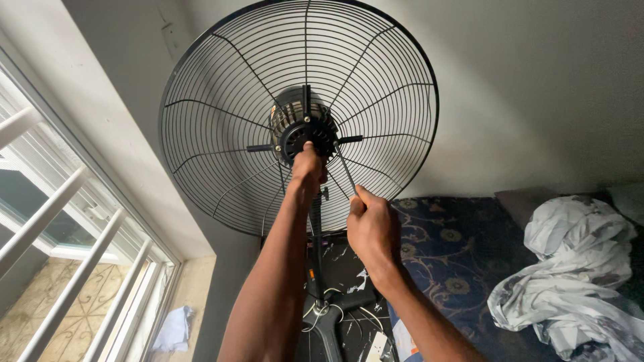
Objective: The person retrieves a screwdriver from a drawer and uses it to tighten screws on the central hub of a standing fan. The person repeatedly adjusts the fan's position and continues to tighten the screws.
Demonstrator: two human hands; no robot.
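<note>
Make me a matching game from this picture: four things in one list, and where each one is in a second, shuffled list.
Things:
1. left hand
2. right hand
3. crumpled white sheet
4. black fan guard

Places:
A. holds a thin screwdriver angled up to the hub
B. heaped on the patterned blue mattress at the right
C. pressed on the fan's motor hub
D. round wire cage in front of the grey wall

Pairs: 1-C, 2-A, 3-B, 4-D
</note>
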